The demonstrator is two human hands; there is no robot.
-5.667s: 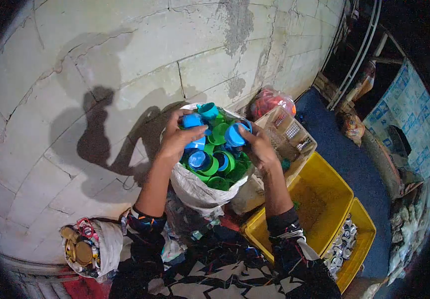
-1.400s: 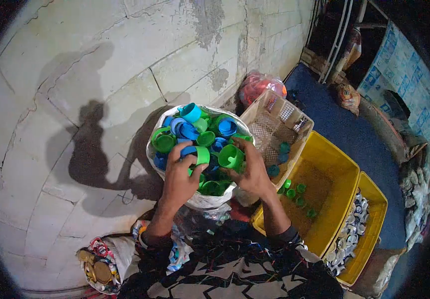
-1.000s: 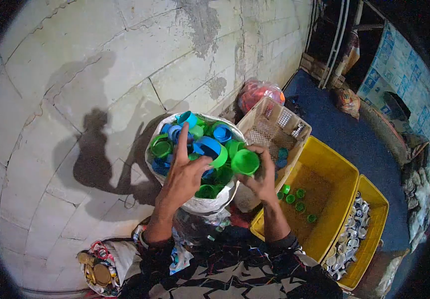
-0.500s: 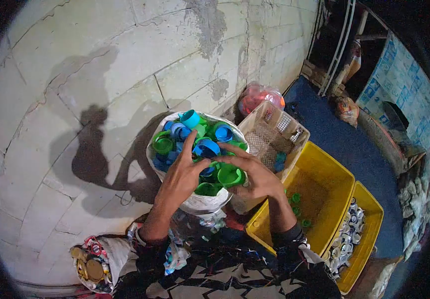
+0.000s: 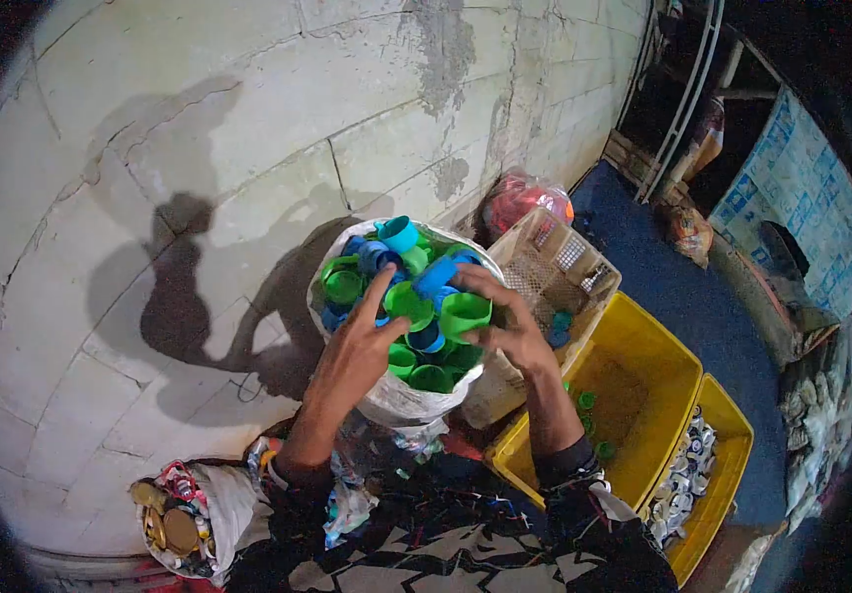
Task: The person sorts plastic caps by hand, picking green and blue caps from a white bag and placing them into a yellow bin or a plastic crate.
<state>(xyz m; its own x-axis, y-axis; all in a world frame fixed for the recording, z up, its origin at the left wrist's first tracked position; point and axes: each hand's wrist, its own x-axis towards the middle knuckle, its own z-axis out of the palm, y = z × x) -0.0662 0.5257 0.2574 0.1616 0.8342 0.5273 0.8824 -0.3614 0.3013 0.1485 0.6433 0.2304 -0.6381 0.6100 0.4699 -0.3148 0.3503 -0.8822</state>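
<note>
A white sack point(image 5: 401, 405) stands upright, filled to its rim with blue and green plastic cups or caps. My left hand point(image 5: 362, 336) is over the sack's left side, its fingers spread beside a green cup point(image 5: 408, 307). Over the right side is my right hand point(image 5: 505, 321), with its fingers curved around a green cup point(image 5: 466, 316). A blue piece point(image 5: 436, 278) lies tilted between the two hands. At the far rim sits a light blue cup point(image 5: 397, 233).
Right of the sack are a beige perforated crate point(image 5: 545, 267), a yellow bin point(image 5: 643, 346) with a few green pieces, and another yellow bin point(image 5: 732, 435) holding metallic-looking pieces. A smaller sack point(image 5: 233, 504) of mixed items stands lower left. Behind rises a block wall point(image 5: 248, 119).
My hands have moved slightly apart. The blue piece between them has shifted up and tilted, and a green cup now shows beside my left fingers. The whole view has shifted a little.
</note>
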